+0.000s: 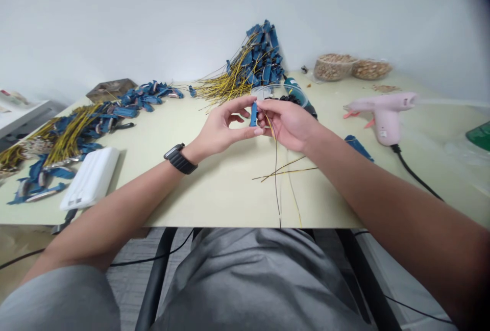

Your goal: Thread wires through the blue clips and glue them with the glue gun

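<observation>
Blue plastic connector (253, 115) stands upright between the person's hands, above the middle of the pale table (214, 203). The left hand (224, 127) is closed, its thumb and fingertips reaching in to hold the connector's near side, with a black watch (179, 159) on the wrist. The right hand (287, 124) is also closed, pinching the connector's other side and the wires at its top. Thin yellow and black wires (276, 178) fall from beside the connector and trail over the table toward its near edge. Just behind the connector sit a clear plastic container (264, 92) of dark bits and a teal power tool (296, 94). Farther behind it rises a heap of blue connectors with yellow wires (258, 58). Well to its left lie more wired blue connectors (72, 137) and a white ribbed block (91, 178). Well to its right lies a pink hot glue gun (386, 117), with two woven baskets (352, 67) behind.
</observation>
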Action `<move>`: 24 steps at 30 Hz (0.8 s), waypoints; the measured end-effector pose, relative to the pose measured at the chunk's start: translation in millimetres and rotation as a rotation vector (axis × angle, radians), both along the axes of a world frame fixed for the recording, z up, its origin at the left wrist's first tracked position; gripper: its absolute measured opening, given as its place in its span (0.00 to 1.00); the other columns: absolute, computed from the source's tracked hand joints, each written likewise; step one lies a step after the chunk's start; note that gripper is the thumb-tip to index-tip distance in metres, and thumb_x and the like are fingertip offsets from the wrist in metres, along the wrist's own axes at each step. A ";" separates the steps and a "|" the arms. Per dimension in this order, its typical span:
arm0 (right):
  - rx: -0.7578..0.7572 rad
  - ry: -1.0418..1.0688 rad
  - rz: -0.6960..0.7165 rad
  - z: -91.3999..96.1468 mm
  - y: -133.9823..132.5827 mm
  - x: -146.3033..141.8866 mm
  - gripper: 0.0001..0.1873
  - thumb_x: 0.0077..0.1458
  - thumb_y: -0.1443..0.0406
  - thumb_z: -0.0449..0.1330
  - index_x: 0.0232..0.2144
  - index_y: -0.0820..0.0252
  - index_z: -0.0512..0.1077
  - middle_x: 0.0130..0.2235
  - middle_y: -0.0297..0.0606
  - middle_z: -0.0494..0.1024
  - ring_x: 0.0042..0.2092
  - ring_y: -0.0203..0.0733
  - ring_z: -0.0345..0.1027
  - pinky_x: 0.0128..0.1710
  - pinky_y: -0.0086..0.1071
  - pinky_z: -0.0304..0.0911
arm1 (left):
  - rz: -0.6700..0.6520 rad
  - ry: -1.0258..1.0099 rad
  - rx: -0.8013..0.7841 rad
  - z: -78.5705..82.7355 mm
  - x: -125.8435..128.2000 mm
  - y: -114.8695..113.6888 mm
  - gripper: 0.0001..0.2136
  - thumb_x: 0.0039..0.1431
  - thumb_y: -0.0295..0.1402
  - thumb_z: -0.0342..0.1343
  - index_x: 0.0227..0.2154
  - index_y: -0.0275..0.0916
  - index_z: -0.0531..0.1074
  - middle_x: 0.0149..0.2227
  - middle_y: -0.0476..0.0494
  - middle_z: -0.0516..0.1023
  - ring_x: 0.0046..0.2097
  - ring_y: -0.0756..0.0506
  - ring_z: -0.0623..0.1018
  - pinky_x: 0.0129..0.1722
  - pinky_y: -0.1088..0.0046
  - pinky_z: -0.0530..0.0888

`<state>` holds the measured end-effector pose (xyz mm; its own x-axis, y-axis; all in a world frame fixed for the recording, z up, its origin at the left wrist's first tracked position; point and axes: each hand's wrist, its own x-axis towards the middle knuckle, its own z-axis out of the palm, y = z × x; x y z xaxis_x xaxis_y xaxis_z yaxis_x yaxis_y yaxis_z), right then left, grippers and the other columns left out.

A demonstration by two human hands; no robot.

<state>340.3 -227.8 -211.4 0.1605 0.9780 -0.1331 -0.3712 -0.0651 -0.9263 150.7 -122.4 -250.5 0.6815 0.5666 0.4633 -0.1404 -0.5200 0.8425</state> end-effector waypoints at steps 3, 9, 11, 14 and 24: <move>-0.005 0.026 -0.008 0.9 0.8 -1.1 0.23 0.84 0.72 0.61 0.31 0.59 0.78 0.34 0.35 0.75 0.34 0.37 0.68 0.34 0.29 0.69 | -0.029 -0.010 0.023 -5.6 1.1 10.4 0.42 0.54 0.59 0.91 0.68 0.46 0.89 0.71 0.35 0.90 0.58 0.40 0.87 0.61 0.61 0.85; 0.030 0.013 0.073 -4.9 5.2 4.6 0.23 0.82 0.72 0.63 0.29 0.61 0.78 0.31 0.35 0.71 0.29 0.35 0.61 0.30 0.29 0.63 | 0.030 -0.007 0.283 -11.9 -1.0 26.6 0.46 0.54 0.62 0.89 0.71 0.48 0.86 0.68 0.35 0.91 0.53 0.41 0.89 0.53 0.61 0.86; 0.051 0.001 0.110 -7.7 7.0 8.1 0.23 0.81 0.71 0.63 0.29 0.60 0.78 0.31 0.36 0.72 0.29 0.35 0.61 0.30 0.29 0.64 | 0.057 0.000 0.346 -11.8 -2.3 27.4 0.46 0.55 0.64 0.88 0.72 0.48 0.86 0.68 0.35 0.91 0.52 0.41 0.89 0.53 0.60 0.87; 0.068 0.001 0.131 -8.9 8.3 11.0 0.22 0.80 0.73 0.62 0.29 0.61 0.78 0.32 0.38 0.75 0.29 0.35 0.62 0.30 0.30 0.66 | 0.087 0.020 0.389 -10.4 -4.0 25.8 0.44 0.57 0.65 0.86 0.70 0.47 0.87 0.67 0.35 0.92 0.49 0.42 0.87 0.53 0.59 0.87; 0.058 -0.039 0.142 -2.4 5.2 14.6 0.18 0.71 0.73 0.64 0.26 0.59 0.75 0.28 0.34 0.69 0.26 0.33 0.57 0.26 0.28 0.61 | 0.075 -0.007 0.534 -9.4 -5.2 25.5 0.42 0.61 0.61 0.85 0.71 0.45 0.85 0.67 0.34 0.92 0.50 0.41 0.88 0.52 0.59 0.88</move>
<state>354.9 -222.6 -213.8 0.0244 0.9971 -0.0722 -0.3256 -0.0603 -0.9436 145.5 -96.9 -259.9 0.6444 0.2982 0.7041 -0.0910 -0.8844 0.4578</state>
